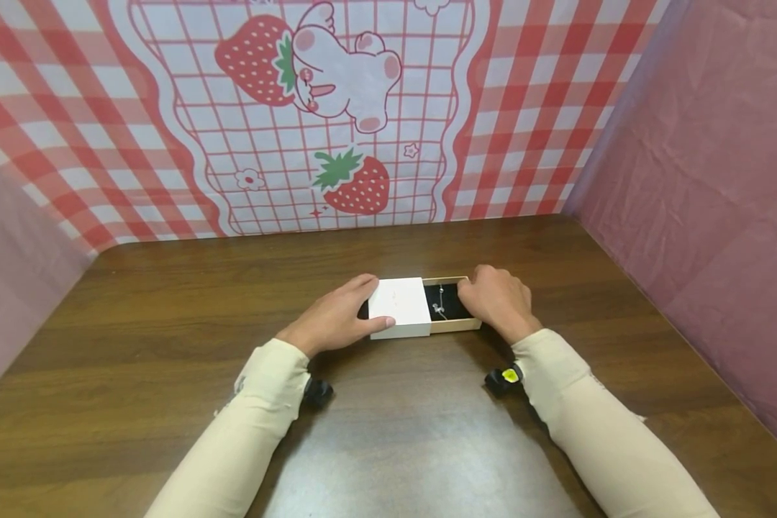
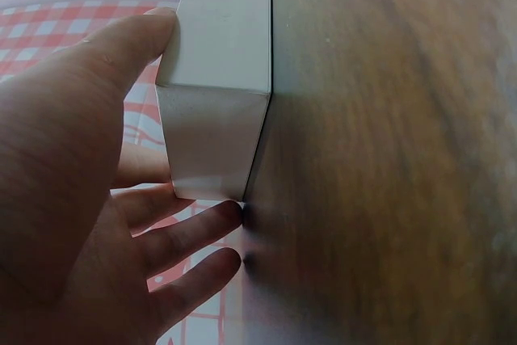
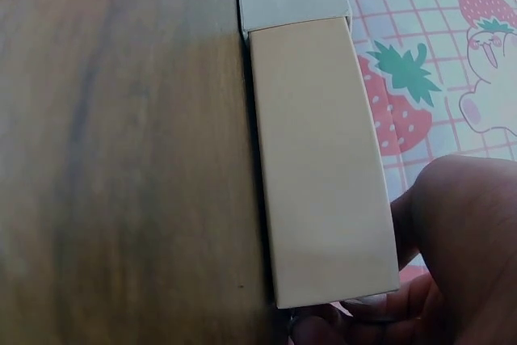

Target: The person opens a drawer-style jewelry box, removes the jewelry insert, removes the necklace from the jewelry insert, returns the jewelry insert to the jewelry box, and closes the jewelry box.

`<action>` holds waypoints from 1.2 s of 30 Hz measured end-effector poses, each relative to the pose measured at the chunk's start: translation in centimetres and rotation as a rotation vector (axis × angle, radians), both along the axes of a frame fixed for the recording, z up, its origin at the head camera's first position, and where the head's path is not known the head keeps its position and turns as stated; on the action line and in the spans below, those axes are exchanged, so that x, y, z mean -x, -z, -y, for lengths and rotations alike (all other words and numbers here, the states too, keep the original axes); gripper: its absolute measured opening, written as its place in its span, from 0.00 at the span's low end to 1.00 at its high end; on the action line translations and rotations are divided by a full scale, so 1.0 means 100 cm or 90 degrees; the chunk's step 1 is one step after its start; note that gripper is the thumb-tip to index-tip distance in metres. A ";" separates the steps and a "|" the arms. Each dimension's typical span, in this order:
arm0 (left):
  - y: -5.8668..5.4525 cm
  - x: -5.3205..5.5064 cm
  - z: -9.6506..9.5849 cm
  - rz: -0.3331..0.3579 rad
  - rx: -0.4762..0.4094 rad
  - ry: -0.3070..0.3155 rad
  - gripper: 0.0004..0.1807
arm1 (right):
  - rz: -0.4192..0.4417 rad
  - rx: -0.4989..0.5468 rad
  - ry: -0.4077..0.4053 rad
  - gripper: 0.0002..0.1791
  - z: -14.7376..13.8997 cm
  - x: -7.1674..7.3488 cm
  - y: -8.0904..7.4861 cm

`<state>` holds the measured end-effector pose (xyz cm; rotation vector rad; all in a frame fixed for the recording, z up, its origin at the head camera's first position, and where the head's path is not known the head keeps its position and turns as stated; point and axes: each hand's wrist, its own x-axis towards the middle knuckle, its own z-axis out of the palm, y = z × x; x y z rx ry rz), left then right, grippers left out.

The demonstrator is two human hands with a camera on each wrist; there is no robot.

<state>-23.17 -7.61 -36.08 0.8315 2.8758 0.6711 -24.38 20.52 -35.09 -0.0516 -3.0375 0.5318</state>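
A white box sleeve (image 1: 400, 311) lies flat on the table, with a tan inner drawer (image 3: 323, 159) pulled part way out of its right end. Black lining (image 1: 452, 305) fills the drawer, and a thin silver chain with a small charm (image 1: 439, 309) rests on it. My left hand (image 1: 338, 315) grips the sleeve's left end, thumb at the near top edge and fingers toward the far side. At the drawer's right end my right hand (image 1: 500, 298) has its fingers curled over the end wall. The right fingertips are partly hidden in the head view.
The brown wooden table (image 1: 136, 345) reaches back to a red checked cloth with strawberries (image 1: 356, 183). A pink cloth (image 1: 699, 180) hangs along the right side, and a pale one (image 1: 13, 266) on the left. Black straps sit at both wrists.
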 end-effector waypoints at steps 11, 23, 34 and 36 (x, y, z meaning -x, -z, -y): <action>0.001 -0.001 0.000 0.007 0.000 -0.005 0.48 | -0.010 0.015 0.005 0.18 0.000 -0.002 0.001; 0.001 -0.001 -0.001 0.008 -0.001 -0.008 0.48 | -0.025 0.037 -0.020 0.15 0.002 -0.001 0.003; -0.001 -0.001 -0.002 0.012 0.008 -0.014 0.49 | -0.036 0.028 -0.036 0.14 0.002 -0.002 0.002; -0.001 -0.001 -0.002 0.011 0.007 -0.013 0.49 | -0.039 0.024 -0.039 0.15 0.003 -0.002 0.002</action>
